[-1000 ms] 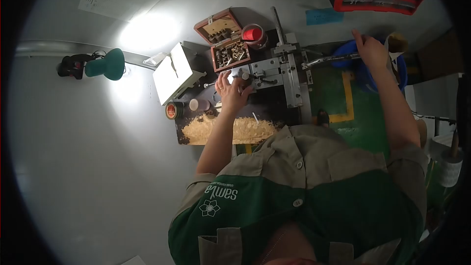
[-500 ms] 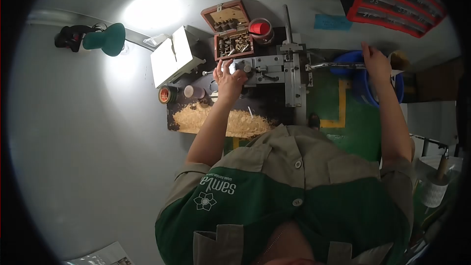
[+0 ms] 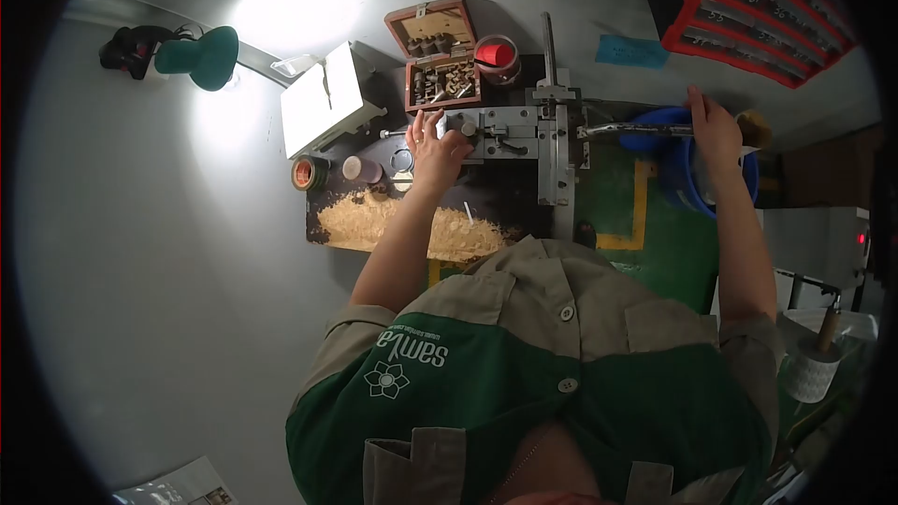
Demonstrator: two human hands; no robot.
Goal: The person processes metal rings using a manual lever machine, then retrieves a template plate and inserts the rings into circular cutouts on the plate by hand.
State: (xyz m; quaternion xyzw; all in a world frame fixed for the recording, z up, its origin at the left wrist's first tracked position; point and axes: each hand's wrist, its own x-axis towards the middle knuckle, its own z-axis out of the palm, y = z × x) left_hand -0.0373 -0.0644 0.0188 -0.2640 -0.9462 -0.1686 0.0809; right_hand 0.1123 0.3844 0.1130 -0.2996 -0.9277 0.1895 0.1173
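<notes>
Viewpoint shifted slightly; right hand [image 3: 718, 138] grips silver metal lever [image 3: 641, 129]; left hand [image 3: 437, 159] beside round grey metal knob [image 3: 469, 129], hold unclear.

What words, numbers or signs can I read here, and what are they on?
"sam…", ending unclear, above a flower sign: green-and-beige cloth work shirt.
"55": red-fronted plastic drawer cabinet.
"27.5-37", probably: same cabinet.
Too small or blurred: the cabinet's other labels, the shirt's small print, the white paper sheet at bottom left.
</notes>
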